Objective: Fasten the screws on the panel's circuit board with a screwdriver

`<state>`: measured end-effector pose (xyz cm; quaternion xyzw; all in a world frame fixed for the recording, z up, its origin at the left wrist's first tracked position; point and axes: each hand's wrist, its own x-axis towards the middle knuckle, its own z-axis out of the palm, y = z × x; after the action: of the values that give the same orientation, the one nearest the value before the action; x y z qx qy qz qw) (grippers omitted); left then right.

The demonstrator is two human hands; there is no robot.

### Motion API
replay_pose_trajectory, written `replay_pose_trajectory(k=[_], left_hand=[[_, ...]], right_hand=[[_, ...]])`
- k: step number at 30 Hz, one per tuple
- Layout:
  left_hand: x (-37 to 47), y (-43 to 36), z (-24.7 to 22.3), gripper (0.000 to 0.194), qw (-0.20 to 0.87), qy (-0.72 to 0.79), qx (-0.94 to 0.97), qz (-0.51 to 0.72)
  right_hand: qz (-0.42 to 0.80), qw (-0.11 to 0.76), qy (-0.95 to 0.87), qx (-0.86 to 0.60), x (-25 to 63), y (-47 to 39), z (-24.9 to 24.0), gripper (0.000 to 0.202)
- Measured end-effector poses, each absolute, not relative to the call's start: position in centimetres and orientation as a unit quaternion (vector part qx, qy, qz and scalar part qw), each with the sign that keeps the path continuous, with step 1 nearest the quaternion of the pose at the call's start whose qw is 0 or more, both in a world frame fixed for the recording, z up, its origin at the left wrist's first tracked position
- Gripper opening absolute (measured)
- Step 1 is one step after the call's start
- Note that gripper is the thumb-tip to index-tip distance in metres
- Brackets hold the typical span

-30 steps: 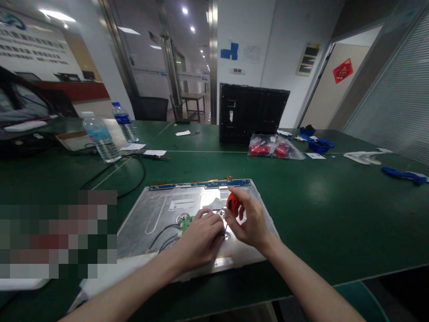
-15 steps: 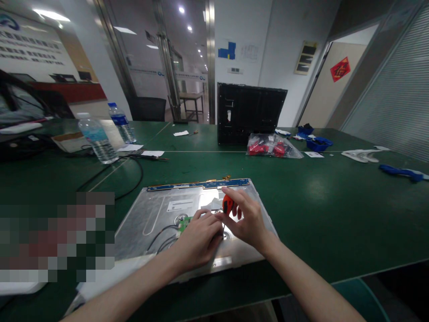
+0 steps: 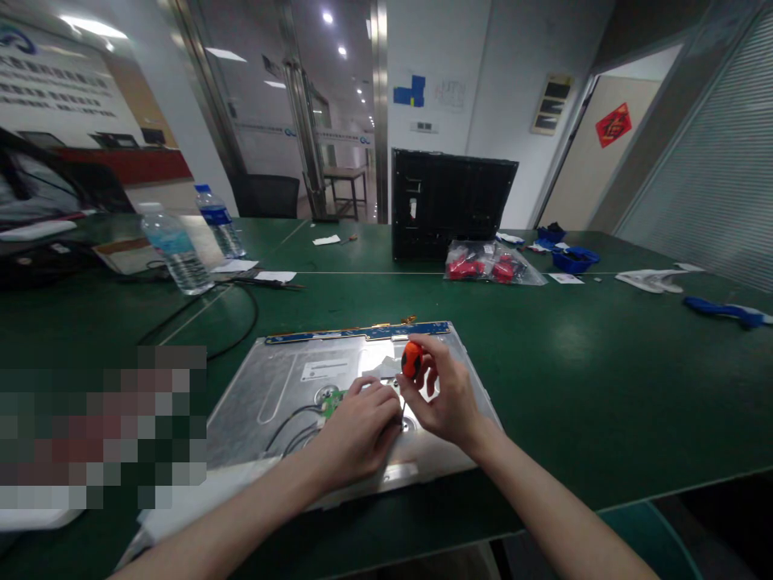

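Regripped, right hand (image 3: pixel 444 403) clenches the orange screwdriver (image 3: pixel 411 359) upright; left hand (image 3: pixel 356 431) curled beside it presses the metal panel (image 3: pixel 271 395) on the green table (image 3: pixel 573 362).

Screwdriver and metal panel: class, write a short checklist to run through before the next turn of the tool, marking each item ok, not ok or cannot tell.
1. Right hand grips the orange-handled screwdriver: ok.
2. Screwdriver stands roughly upright: ok.
3. Tip seated in a screw: cannot tell, the fingers hide it.
4. Left hand presses on the metal panel: ok.
5. Panel lies flat on the green table: ok.
6. Black wires clear of the tip: cannot tell.
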<state>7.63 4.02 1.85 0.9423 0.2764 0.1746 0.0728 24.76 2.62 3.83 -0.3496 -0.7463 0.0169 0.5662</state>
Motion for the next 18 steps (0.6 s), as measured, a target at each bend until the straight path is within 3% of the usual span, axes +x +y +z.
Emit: replay_pose_trajectory(k=[9,18], left_hand=[[7.73,3.9,2.12,0.015,0.074,0.278,0.942,0.171],[7.64,4.13,1.77,0.012,0.079,0.276,0.941,0.18]], right_hand=[[0.02,0.569,-0.745,-0.349,24.8,2.61,3.61,0.057],[0.002,0.583,-0.729,-0.358,24.98,2.74,4.06,0.04]])
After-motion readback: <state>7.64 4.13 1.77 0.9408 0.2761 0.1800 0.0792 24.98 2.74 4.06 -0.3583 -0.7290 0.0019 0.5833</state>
